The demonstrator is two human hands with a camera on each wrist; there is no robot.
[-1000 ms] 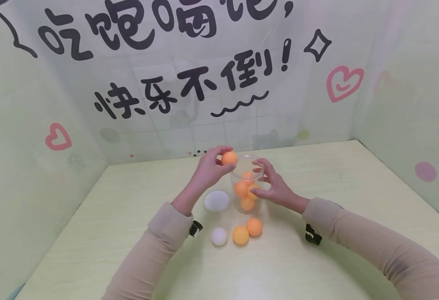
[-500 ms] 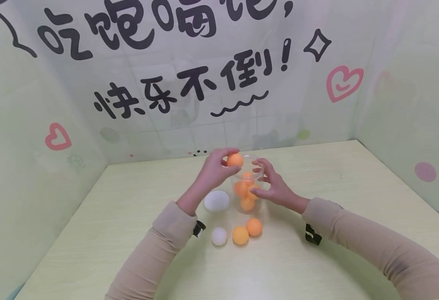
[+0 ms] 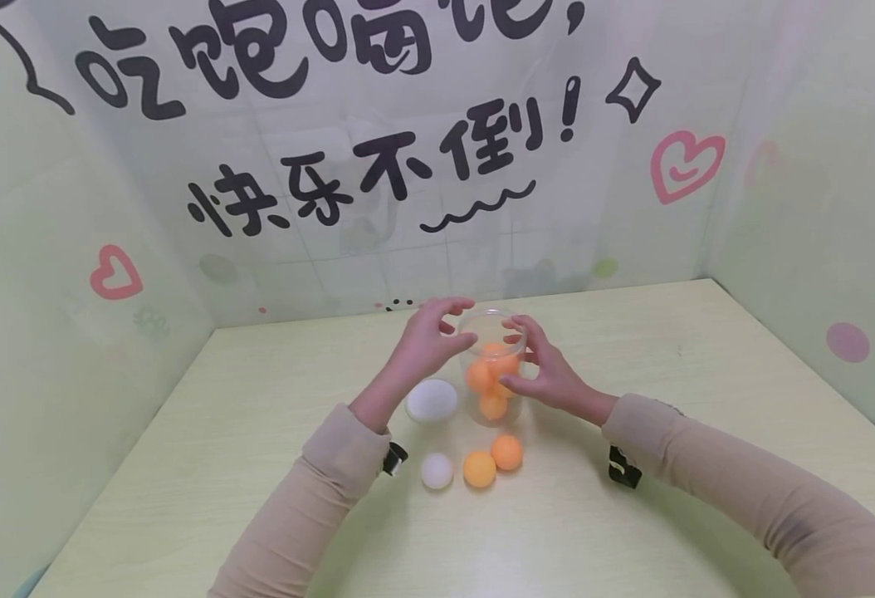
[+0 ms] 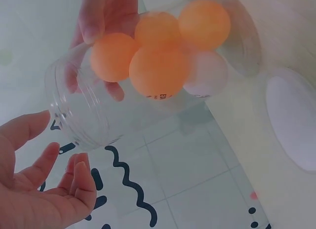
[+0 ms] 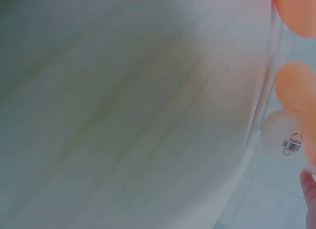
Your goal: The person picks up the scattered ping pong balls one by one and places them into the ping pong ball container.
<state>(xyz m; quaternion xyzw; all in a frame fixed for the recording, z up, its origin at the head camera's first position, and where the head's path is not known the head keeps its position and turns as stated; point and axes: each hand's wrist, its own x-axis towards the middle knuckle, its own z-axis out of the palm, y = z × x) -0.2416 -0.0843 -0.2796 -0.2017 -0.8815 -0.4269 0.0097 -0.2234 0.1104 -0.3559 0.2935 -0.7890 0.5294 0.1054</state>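
Observation:
A clear plastic jar (image 3: 491, 354) stands upright on the table with several orange table tennis balls (image 4: 160, 71) inside. Low in it, a white ball (image 4: 206, 74) shows through the wall in the left wrist view. My right hand (image 3: 549, 370) grips the jar from the right, fingers and thumb around its side. At the left of the mouth, my left hand (image 3: 428, 339) hovers with its fingers spread and nothing between them. In front of the jar lie a white ball (image 3: 437, 471), a yellow-orange ball (image 3: 479, 469) and an orange ball (image 3: 507, 453).
A white round lid-like disc (image 3: 432, 400) lies on the table (image 3: 258, 465) just left of the jar. Behind rises a wall (image 3: 378, 208) with black lettering, and side walls flank the table. The right wrist view shows mostly blurred table surface.
My left hand moved right to the jar's mouth with an orange ball and let it go. That ball is now among the others inside. The right hand kept its hold.

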